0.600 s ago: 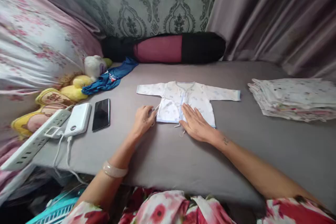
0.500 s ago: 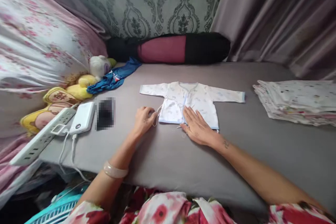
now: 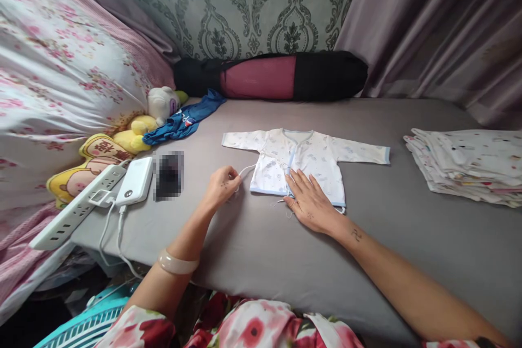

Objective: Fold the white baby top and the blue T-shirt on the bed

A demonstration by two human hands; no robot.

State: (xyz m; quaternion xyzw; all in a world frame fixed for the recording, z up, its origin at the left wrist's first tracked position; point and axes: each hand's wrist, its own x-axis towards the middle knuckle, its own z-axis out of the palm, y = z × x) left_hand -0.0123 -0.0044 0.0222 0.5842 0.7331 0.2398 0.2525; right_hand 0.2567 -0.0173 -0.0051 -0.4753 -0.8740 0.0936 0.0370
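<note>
A small white baby shirt (image 3: 271, 171) with blue trim and a faint print lies flat, sleeves spread to both sides. My left hand (image 3: 223, 185) is left of its hem, fingers pinched on a thin white tie string (image 3: 247, 168) that runs taut to the shirt's side. My right hand (image 3: 308, 201) rests flat with fingers stretched over the lower front of the shirt. Beneath and beside its thumb, another loose string end (image 3: 279, 202) pokes out on the grey sheet. A further bit of cord (image 3: 341, 210) shows at the lower right corner of the hem.
Folded printed cloths (image 3: 468, 166) are stacked at the right. Leftward are a power strip (image 3: 77, 209), a white power bank (image 3: 135, 179), a blurred dark object (image 3: 168, 175), plush toys (image 3: 138, 133) and a blue cloth (image 3: 183, 119). A black and red bolster (image 3: 261, 77) lies along the wall.
My left hand has drawn the string slightly away from the shirt, so it is now straighter. My right hand stays on the shirt front. The camera view has shifted a little.
</note>
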